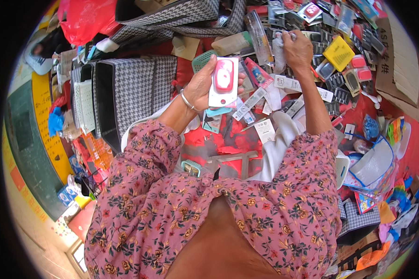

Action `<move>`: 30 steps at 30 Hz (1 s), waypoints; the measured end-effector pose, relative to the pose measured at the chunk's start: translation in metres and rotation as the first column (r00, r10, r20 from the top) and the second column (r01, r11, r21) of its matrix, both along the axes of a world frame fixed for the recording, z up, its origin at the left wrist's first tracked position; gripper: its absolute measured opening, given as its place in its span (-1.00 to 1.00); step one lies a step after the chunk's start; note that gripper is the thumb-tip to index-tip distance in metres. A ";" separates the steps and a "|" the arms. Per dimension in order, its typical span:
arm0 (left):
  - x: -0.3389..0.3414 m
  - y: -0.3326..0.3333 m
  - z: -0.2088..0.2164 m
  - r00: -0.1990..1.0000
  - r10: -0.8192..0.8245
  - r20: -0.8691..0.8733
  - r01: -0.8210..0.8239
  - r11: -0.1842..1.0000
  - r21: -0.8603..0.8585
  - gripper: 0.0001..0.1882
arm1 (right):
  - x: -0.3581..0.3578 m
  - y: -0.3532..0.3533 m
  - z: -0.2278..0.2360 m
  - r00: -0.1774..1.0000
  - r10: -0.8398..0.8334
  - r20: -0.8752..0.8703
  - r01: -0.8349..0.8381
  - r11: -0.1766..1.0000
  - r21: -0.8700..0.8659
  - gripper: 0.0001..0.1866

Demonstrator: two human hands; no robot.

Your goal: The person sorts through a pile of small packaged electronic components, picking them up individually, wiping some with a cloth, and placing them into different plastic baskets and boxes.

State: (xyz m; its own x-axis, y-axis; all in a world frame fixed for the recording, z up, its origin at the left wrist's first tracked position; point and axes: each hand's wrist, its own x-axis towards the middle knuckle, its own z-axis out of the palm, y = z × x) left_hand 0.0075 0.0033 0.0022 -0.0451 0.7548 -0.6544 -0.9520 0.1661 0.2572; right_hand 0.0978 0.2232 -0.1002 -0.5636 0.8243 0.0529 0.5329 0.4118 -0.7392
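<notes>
Palm up, my left hand [199, 89] holds a blister pack [224, 83] in front of me, with the thumb along its edge. The pack has a white backing card with a hang hole at the near end and a rounded pink-red item under shiny plastic; glare hides the item's detail. My right hand [298, 50] is farther off to the right, its fingers closed on a crumpled grey cloth [279, 55]. Beside the cloth lies a long clear plastic package [260, 39]. Several small dark packaged items [320, 48] are heaped around and beyond my right hand.
Houndstooth fabric storage boxes [137, 86] stand at left and far side. A yellow package [339, 53] lies on the heap at right, next to a cardboard box [402, 74]. White printed cards [265, 131] litter the red-covered surface. A red plastic bag [88, 18] sits far left.
</notes>
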 end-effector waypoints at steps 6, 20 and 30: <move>0.000 -0.006 0.004 0.992 0.106 -0.071 -0.106 0.994 0.006 -0.48 | -0.027 -0.052 0.051 0.895 0.086 -0.438 -0.211 0.946 -0.246 -0.71; -0.037 -0.014 0.038 0.831 0.542 -0.124 -0.525 0.839 0.143 -0.62 | 0.002 -0.075 0.109 0.932 0.293 -0.211 -0.356 0.842 -0.405 -0.75; -0.006 -0.007 0.011 0.806 0.351 0.478 -0.568 0.686 0.455 -0.56 | -0.057 -0.184 0.206 0.760 0.647 0.064 -0.601 0.661 0.448 -0.86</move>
State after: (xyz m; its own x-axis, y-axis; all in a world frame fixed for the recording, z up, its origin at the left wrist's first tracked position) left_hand 0.0014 -0.0039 0.0129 -0.3549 0.9192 -0.1704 -0.9046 -0.3837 -0.1858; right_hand 0.0408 0.0391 0.1059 -0.9107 0.1604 0.3807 -0.0259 0.8975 -0.4402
